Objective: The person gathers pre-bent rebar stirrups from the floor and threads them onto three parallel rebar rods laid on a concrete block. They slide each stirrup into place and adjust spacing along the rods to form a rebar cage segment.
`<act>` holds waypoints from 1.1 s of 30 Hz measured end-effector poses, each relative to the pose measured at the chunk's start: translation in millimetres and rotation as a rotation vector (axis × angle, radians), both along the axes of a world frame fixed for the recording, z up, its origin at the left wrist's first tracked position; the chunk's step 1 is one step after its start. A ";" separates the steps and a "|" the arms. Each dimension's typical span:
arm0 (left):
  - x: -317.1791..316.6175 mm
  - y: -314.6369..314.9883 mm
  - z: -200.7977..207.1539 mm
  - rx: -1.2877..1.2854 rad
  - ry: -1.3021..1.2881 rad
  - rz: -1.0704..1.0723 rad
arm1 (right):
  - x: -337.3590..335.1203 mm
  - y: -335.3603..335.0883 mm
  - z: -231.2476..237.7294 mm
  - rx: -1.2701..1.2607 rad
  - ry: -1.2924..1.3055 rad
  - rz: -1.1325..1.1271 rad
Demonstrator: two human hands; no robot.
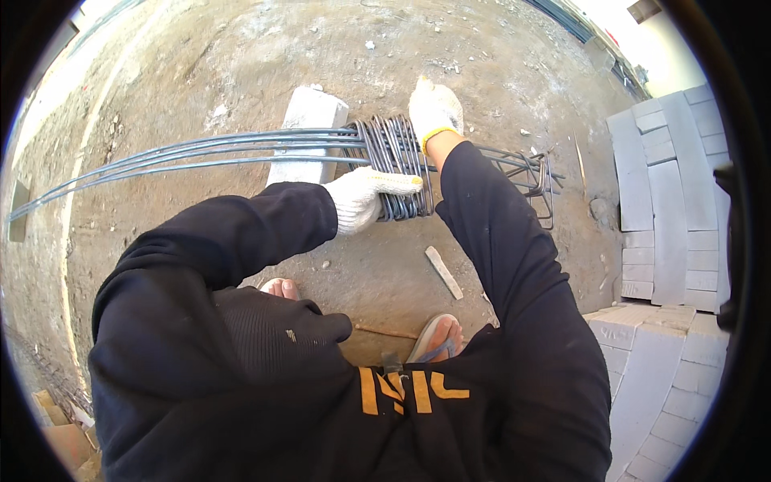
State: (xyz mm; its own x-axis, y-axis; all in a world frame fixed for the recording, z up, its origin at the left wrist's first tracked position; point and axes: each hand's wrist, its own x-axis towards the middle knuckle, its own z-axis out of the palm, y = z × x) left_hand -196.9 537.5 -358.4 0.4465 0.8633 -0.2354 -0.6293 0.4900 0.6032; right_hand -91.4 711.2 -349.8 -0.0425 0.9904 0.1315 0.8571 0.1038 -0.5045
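Note:
A packed bundle of bent steel stirrups (pixel 392 153) hangs around several long rebar rods (pixel 201 146), which run from far left to the right. My left hand (pixel 359 195), in a white knit glove, grips the near left side of the bundle, one finger lying across the stirrups. At the far right side of the bundle is my right hand (pixel 435 108), gloved in white with a yellow cuff. Its fingers are closed, and whatever they hold is hidden. A few separate stirrups (pixel 540 183) sit toward the right end of the rods.
Beneath the rods stands a pale block (pixel 309 120). Another support (pixel 18 210) is by their far left end. Grey blocks (pixel 671 185) are stacked along the right. A wood scrap (pixel 443 273) lies on the dirt floor (pixel 241 80) near my sandalled feet (pixel 438 337).

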 end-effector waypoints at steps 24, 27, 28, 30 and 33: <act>-11.5 -6.0 16.0 -0.122 0.100 0.007 | 108.7 -77.8 -38.8 0.198 -0.591 0.606; -16.7 -7.0 20.8 -0.146 0.079 0.037 | 100.1 -85.1 -19.2 0.257 -0.609 0.555; -19.3 -8.2 23.2 -0.158 0.087 0.045 | 97.6 -89.1 -14.1 0.314 -0.580 0.556; -26.7 -8.6 30.3 -0.204 0.054 0.044 | 95.8 -93.4 -5.6 0.248 -0.572 0.565; -35.5 -8.8 43.9 -0.226 -0.008 0.057 | 97.3 -92.8 -1.1 0.135 -0.597 0.546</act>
